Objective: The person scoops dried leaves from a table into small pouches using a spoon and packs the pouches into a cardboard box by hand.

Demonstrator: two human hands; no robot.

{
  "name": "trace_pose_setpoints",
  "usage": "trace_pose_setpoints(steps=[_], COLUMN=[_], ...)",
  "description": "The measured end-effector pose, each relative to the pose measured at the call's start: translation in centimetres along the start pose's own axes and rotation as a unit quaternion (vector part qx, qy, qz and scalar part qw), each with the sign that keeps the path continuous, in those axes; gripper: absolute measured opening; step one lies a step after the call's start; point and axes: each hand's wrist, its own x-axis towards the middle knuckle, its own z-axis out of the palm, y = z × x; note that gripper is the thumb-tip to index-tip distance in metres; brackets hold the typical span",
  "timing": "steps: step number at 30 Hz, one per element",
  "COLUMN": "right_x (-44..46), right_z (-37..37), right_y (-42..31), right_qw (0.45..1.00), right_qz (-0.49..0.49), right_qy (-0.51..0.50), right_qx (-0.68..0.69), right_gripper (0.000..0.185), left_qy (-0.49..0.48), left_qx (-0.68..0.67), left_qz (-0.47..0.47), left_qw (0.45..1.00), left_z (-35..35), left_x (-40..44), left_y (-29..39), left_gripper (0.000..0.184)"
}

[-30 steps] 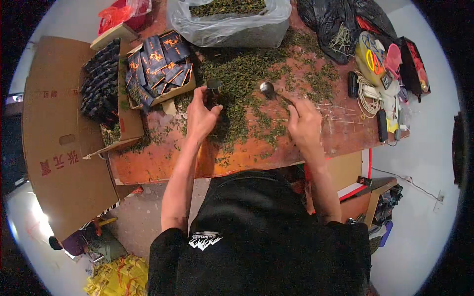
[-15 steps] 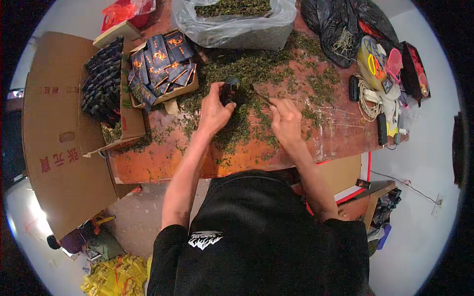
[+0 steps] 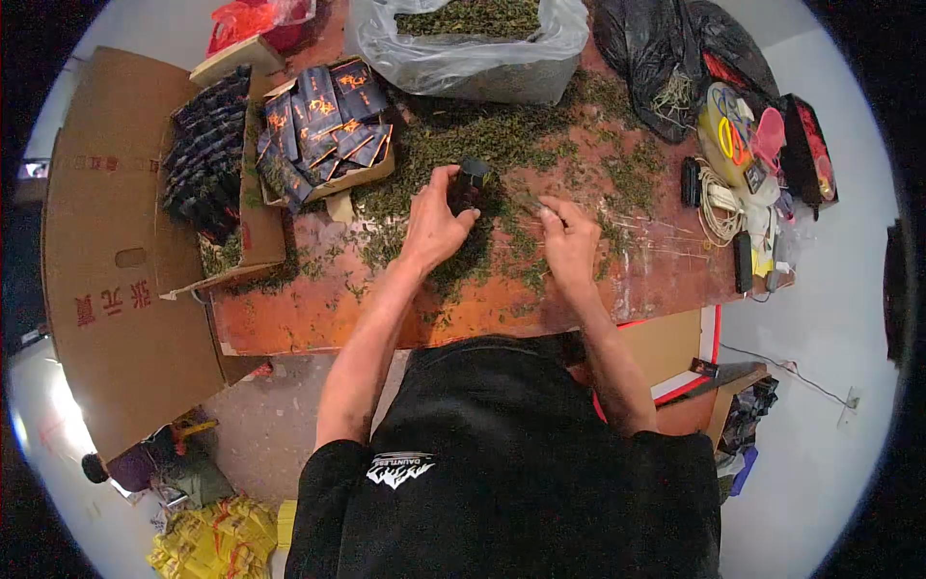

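Presently pinching a small black pouch [image 3: 470,181] between thumb and fingers of the left hand [image 3: 436,229]; long axis pointing away from the body, far end apparently open, contents not discernible. Also pinching the handle of a spoon [image 3: 528,201] with the right hand [image 3: 572,241], tip aimed leftward toward the pouch; load, if any, too blurred to tell. Located to the left of and slightly beyond the right hand, the pouch; near the spoon tip, yet apart from it. Noted beneath and between both hands: loose leaves [image 3: 415,145] strewn over a red table [image 3: 328,328]. Beyond both hands: a plastic-lined tub [image 3: 482,79], filled with more leaves. Left of the left hand: a small carton [image 3: 371,179] heaped with black packets [image 3: 318,106]; farther left, a cardboard box [image 3: 260,232] packed with similar ones in a stack.
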Motion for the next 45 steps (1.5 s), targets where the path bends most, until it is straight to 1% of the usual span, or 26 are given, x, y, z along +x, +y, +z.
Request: trace_pose_setpoints(steps=[3, 6, 9, 12, 15, 18, 21, 24, 27, 30, 33, 37, 39, 42, 45], right_x=[0.0, 0.1, 0.3, 0.2, 0.3, 0.4, 0.5, 0.7, 0.6, 0.7, 0.7, 0.9, 1.0, 1.0, 1.0], right_z=[0.5, 0.3, 0.2, -0.2, -0.5, -2.1, -2.9, -3.7, -4.6, -5.3, -5.7, -5.8, -5.8, -5.8, -5.7], right_y=[1.5, 2.4, 3.0, 2.8, 1.8, 0.2, -0.8, -1.4, -3.0, -3.3, -3.8, -4.6, -5.5, -6.3, -6.7], right_qw=[0.996, 0.993, 0.994, 0.988, 0.977, 0.986, 0.978, 0.984, 0.98, 0.986, 0.988, 0.995, 0.993, 0.988, 0.981], right_qz=[0.068, 0.084, 0.075, 0.103, 0.099, 0.089, 0.083, 0.069, 0.063, 0.036, 0.041, -0.052, -0.109, -0.15, -0.185], right_qy=[0.0, 0.001, 0.006, 0.002, 0.024, 0.015, 0.02, 0.032, 0.027, 0.018, 0.01, 0.024, 0.029, 0.018, 0.016], right_qx=[0.066, 0.081, 0.085, 0.119, 0.189, 0.143, 0.189, 0.16, 0.186, 0.164, 0.151, 0.08, 0.046, -0.015, -0.048], right_gripper=[0.021, 0.021, 0.02, 0.02, 0.019, 0.019, 0.02, 0.019, 0.018, 0.018, 0.018, 0.019, 0.018, 0.019, 0.02], left_qy=[-0.003, 0.005, 0.011, 0.009, 0.015, 0.03, 0.035, 0.037, 0.035, 0.034, 0.038, 0.048, 0.044, 0.045, 0.042], left_qx=[0.001, 0.006, 0.009, -0.003, -0.002, 0.013, 0.021, 0.033, 0.048, 0.053, 0.054, 0.066, 0.071, 0.078, 0.082], left_qz=[0.002, 0.013, 0.013, 0.003, -0.004, 0.011, 0.024, 0.03, 0.027, 0.025, 0.029, 0.039, 0.039, 0.047, 0.044], left_qw=[1.0, 1.0, 1.0, 1.0, 1.0, 0.999, 0.999, 0.998, 0.998, 0.998, 0.997, 0.996, 0.996, 0.995, 0.995], left_z=[0.1, 0.1, 0.1, 0.0, -0.3, -0.3, -0.1, -0.1, 0.1, 0.2, 0.3, 0.3, 0.4, 0.5, 0.5], left_x=[-0.1, -0.4, -0.6, -0.8, -0.9, -0.9, -0.8, -0.9, -0.9, -0.9, -0.9, -0.9, -0.8, -0.6, -0.6], left_y=[-0.2, -0.2, -0.2, -0.3, 0.1, -0.5, -1.1, -1.0, -1.1, -1.3, -1.1, -0.7, -0.8, -1.0, -1.0], left_gripper=[0.064, 0.065, 0.065, 0.066, 0.066, 0.063, 0.062, 0.061, 0.062, 0.062, 0.063, 0.061, 0.065, 0.066, 0.066])
